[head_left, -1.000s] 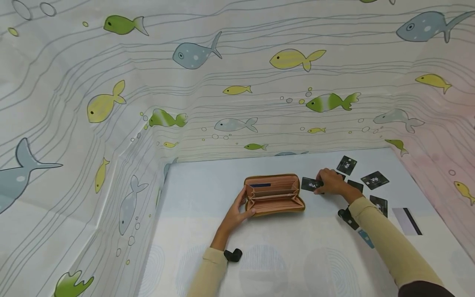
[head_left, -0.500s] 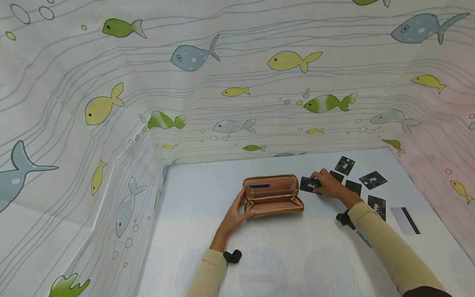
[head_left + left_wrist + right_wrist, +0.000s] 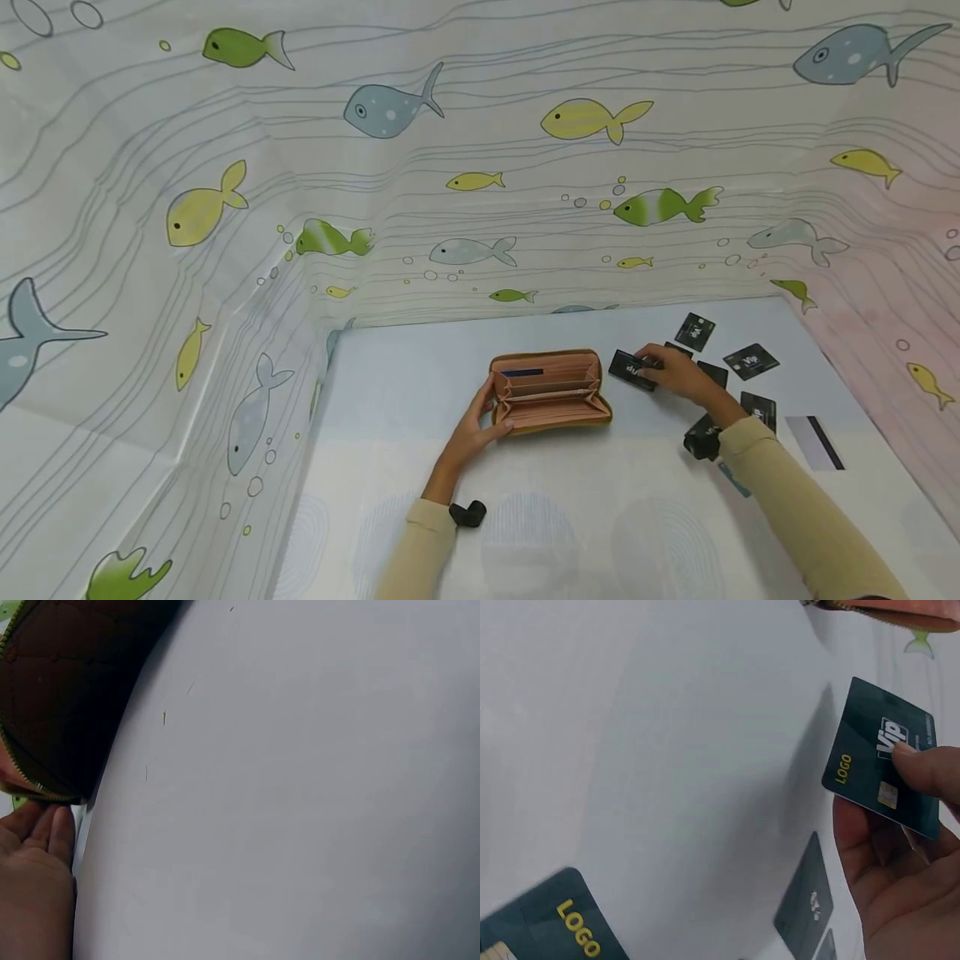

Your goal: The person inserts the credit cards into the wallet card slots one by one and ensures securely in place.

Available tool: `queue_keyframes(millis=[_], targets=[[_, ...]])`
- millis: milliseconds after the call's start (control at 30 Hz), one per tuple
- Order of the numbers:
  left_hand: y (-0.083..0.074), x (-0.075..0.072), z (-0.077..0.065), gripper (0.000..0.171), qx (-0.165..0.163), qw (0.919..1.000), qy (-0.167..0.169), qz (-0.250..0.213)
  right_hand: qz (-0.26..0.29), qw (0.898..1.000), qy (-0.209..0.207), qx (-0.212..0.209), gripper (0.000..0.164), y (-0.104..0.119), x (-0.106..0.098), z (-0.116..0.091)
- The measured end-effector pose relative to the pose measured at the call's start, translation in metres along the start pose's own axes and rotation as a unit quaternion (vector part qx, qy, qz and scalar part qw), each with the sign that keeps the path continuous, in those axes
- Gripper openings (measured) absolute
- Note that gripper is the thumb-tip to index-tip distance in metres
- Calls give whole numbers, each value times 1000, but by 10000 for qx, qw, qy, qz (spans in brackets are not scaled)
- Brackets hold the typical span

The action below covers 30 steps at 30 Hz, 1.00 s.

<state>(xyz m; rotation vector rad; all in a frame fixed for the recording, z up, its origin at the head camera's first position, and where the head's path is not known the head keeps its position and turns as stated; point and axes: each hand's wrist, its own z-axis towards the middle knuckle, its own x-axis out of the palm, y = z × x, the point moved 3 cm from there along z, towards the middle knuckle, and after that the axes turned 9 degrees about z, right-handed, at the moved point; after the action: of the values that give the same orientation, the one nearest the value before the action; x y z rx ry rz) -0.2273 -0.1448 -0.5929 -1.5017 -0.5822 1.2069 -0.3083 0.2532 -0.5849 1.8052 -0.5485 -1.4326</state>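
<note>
A brown zip-around wallet (image 3: 553,413) lies unzipped in the head view, its pinkish inner pockets facing up. My left hand (image 3: 472,429) grips its left end, thumb at the front corner and fingers behind the side. The left wrist view shows the wallet's dark quilted outside (image 3: 67,682) and zipper above the fingers. Just right of the wallet, my right hand (image 3: 681,377) pinches a black "Vip" card (image 3: 627,367) between thumb and fingers. In the right wrist view this card (image 3: 866,742) is raised above the table, its chip and "LOGO" print showing.
Several black cards, among them one at the back (image 3: 694,332) and one at the right (image 3: 752,361), lie around the right forearm. A grey card with a dark stripe (image 3: 813,442) and a blue card (image 3: 733,480) lie nearer. Fish-print sheeting (image 3: 480,217) surrounds the white table (image 3: 540,533).
The card in my right hand has turned clockwise and now tilts, and that hand has shifted slightly right. My left hand keeps its hold on the wallet.
</note>
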Motion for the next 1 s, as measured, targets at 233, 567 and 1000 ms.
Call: queue_keyframes(millis=[233, 567, 1000], targets=[[0, -1, -1, 90, -47, 10000, -17, 9, -116, 9996, -250, -52, 28, 16, -13, -7], [-1, -1, -1, 89, -122, 9999, 50, 54, -84, 9987, -345, -355, 23, 49, -23, -8], [-2, -1, -1, 89, -130, 9999, 22, 47, -113, 9957, -168, -902, 20, 105, -20, -4]])
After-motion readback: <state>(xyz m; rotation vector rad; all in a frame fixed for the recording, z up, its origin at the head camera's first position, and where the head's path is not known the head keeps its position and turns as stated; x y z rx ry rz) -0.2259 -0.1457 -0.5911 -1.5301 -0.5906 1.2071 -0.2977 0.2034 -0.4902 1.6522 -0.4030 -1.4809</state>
